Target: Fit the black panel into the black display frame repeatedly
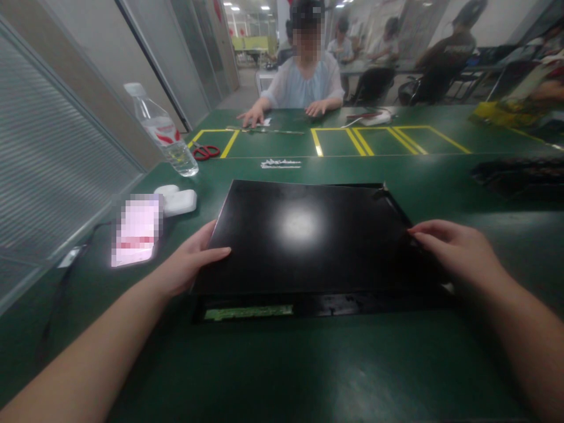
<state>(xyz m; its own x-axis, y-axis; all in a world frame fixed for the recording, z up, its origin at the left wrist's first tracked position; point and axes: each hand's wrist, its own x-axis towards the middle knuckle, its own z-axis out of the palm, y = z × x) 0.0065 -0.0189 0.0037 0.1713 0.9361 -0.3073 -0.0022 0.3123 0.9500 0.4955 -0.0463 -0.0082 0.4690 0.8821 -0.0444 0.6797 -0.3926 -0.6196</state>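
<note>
A glossy black screen panel (264, 247) lies in front of me, with a bright light reflected in its middle. My left hand (194, 255) grips its left edge, thumb on top and the other fingers beneath. At the right edge, my right hand (453, 244) has thumb and forefinger pinched together; whether they hold the panel or the frame under it is hard to make out. Below the panel sits a black frame (352, 304), showing along the near side and at the far right corner. A green strip (249, 312) shows at the frame's near left.
On the green table (352, 364) stand a tilted-looking water bottle (165, 132), red-handled scissors (206, 153), a lit phone (137, 229) and a white case (180, 202). White strips (281, 164) lie beyond the panel. A person (306, 79) sits opposite, both hands on the table.
</note>
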